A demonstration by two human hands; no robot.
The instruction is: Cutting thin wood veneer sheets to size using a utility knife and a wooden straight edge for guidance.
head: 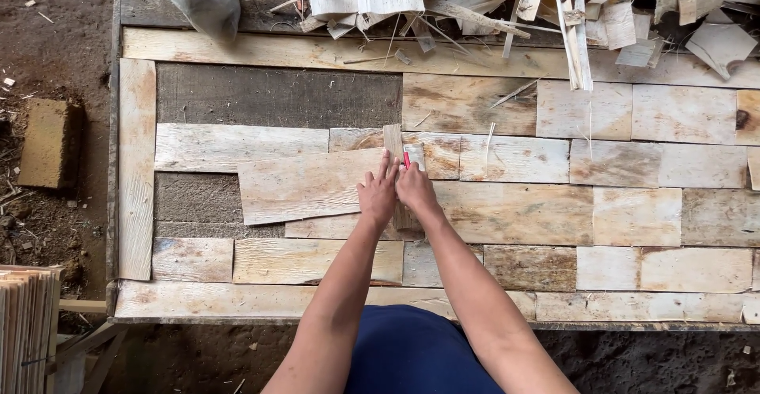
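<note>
Workbench, veneer sheets, probably offcuts

Two bare arms come up from the bottom of the frame and meet in the middle. The left hand lies flat, palm down, with its fingers straight and pointing to the top of the frame. The right hand sits just beside it, touching it, with its fingers curled in. Both elbows are low and wide apart.

outdoor wood workshop | rough plank table | veneer scraps | dirt ground
</note>
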